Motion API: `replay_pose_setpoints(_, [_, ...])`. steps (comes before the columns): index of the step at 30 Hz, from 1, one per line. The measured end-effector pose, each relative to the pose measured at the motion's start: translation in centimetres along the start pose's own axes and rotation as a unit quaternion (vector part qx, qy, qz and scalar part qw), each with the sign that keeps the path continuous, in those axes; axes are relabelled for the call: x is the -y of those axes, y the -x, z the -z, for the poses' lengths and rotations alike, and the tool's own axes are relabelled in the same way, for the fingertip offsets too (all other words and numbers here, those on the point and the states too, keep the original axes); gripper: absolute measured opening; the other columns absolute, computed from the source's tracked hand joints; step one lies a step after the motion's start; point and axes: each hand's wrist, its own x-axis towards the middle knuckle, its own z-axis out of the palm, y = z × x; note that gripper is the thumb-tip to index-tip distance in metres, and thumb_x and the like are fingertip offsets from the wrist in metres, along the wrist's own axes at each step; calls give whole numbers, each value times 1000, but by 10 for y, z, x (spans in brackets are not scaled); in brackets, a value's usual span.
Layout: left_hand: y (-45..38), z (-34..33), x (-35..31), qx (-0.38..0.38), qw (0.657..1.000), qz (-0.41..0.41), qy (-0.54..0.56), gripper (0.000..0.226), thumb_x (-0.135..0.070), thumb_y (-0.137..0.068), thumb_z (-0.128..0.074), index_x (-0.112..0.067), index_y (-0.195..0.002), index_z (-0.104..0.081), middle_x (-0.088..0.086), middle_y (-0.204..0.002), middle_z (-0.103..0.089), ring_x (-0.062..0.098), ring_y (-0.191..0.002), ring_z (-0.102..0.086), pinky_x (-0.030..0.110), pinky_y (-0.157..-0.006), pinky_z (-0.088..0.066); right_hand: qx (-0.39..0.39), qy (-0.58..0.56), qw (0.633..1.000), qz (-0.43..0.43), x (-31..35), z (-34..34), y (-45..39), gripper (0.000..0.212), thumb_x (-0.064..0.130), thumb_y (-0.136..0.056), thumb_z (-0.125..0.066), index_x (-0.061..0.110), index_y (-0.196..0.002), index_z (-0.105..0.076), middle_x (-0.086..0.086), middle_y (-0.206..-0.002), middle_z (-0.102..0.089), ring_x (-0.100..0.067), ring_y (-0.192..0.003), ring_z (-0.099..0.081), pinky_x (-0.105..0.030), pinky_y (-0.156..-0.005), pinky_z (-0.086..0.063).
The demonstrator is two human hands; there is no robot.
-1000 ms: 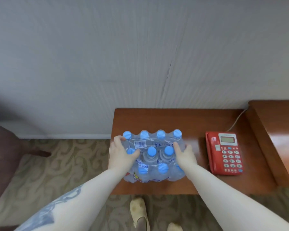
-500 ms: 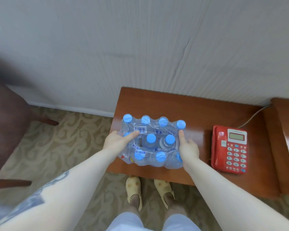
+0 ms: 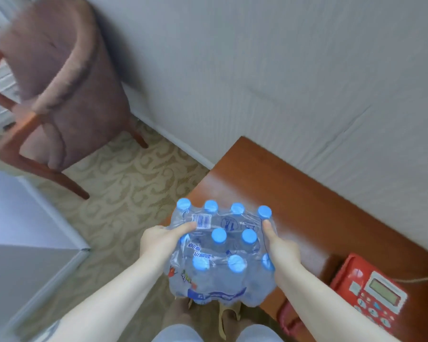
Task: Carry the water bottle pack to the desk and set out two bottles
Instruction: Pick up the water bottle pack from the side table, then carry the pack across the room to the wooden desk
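I am holding the pack (image 3: 220,253) between my two hands, one on each side of it. My left hand (image 3: 162,240) is gripping its left side, with the thumb lying across the top film and touching the barcode label (image 3: 202,221). My right hand (image 3: 281,245) is pressing against its right side, the thumb pointing up just below the far-right cap (image 3: 264,212). Both hands are clasped on the pack, so it is sitting squarely between my palms, caps up and tilted slightly toward me. The pack is hanging over the near left corner of the table (image 3: 269,178), and I cannot tell whether it is touching the wood. A red phone (image 3: 373,296) is lying on the table to the right of the pack, well apart from it. A chair (image 3: 59,77) is standing off the table's left end, against the wall.
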Motion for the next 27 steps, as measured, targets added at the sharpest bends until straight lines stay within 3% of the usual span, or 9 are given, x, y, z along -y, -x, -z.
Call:
replay_pose_setpoints(3, [20,29,32,-56,995,25,81,77,-55,-40,-91,6,-83,-73,16,-83,-79,29,-74,-75,41,-70,-57,51,35,997,48,11,-19,22,51,58,-76,-67,15,-52,-51,1,-55,-56,-17,-55,-53,-31,-53,-40])
replay_pose_setpoints(7, [54,69,74,-138,971,53,190,58,-46,-50,-92,0,-81,-77,12,-76,-80,28,-71,-76,40,-69,-59,132,96,978,132,27,-49,70,50,57,-76,-67,15,-53,-54,6,-51,-56,-12,-52,-54,-27,-45,-35])
replay_pose_setpoints(12, [111,126,132,-223,914,65,333,53,-40,-46,-93,-1,-78,-77,13,-71,-79,28,-62,-76,36,-59,-58,271,176,925,200,31,-87,144,49,59,-71,-69,13,-57,-64,6,-45,-66,-17,-58,-66,-28,-53,-48])
replay_pose_setpoints(16, [167,169,193,-307,856,72,411,64,-53,-30,-88,-8,-73,-79,8,-69,-79,27,-64,-77,36,-60,-59,362,240,871,229,12,-121,221,52,61,-65,-73,9,-61,-67,1,-53,-71,-24,-62,-69,-35,-64,-55])
replay_pose_setpoints(21, [240,209,292,-422,761,97,483,63,-52,-36,-89,-4,-77,-78,11,-72,-79,30,-67,-75,37,-60,-57,443,285,811,255,-55,-155,330,84,58,-63,-77,-14,-104,-60,-29,-102,-67,-46,-89,-66,-51,-82,-53])
replay_pose_setpoints(22, [254,216,314,-437,742,102,499,63,-49,-38,-90,-3,-78,-77,10,-71,-78,31,-66,-74,37,-59,-56,461,297,795,259,-72,-160,349,87,59,-63,-77,-16,-103,-58,-31,-89,-67,-46,-78,-64,-48,-76,-53])
replay_pose_setpoints(24, [285,229,357,-459,713,114,518,57,-49,-38,-90,-4,-69,-73,5,-61,-70,29,-57,-65,36,-55,-51,486,320,771,259,-109,-167,388,83,59,-61,-77,-16,-92,-59,-14,-77,-48,-26,-67,-45,-37,-68,-42])
replay_pose_setpoints(26, [316,244,398,-484,688,126,525,51,-50,-36,-88,-12,-56,-61,-1,-52,-56,22,-50,-51,30,-52,-41,499,336,758,253,-147,-173,427,90,55,-61,-81,-18,-109,-55,-34,-97,-63,-32,-77,-62,-39,-75,-48])
replay_pose_setpoints(27, [330,251,419,-494,677,131,530,52,-50,-37,-89,-12,-56,-59,0,-54,-54,21,-49,-48,30,-52,-39,503,340,755,249,-166,-174,447,93,52,-60,-83,-16,-116,-52,-30,-119,-60,-42,-97,-66,-46,-85,-52])
